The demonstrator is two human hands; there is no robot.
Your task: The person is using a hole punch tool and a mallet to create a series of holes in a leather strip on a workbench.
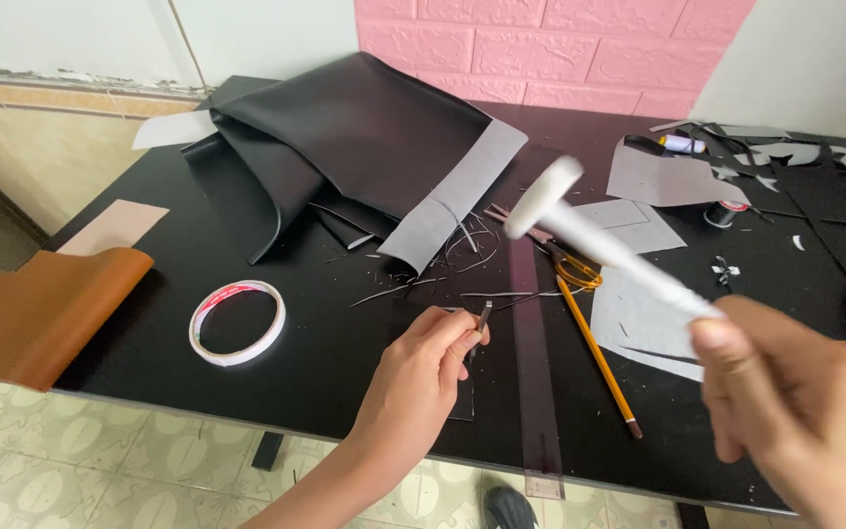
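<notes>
While the left hand pinches one thin metal punch upright on a small black leather piece near the desk's front edge, the right hand is wrapped around one white mallet, raised and blurry. Just right of the punch lies one clear ruler, then one yellow pencil and one pair of scissors. One tape roll sits to the left, one brown leather sheet hangs off the black desk, and one big black sheet is piled at the back.

White mallet above metal punch
</notes>
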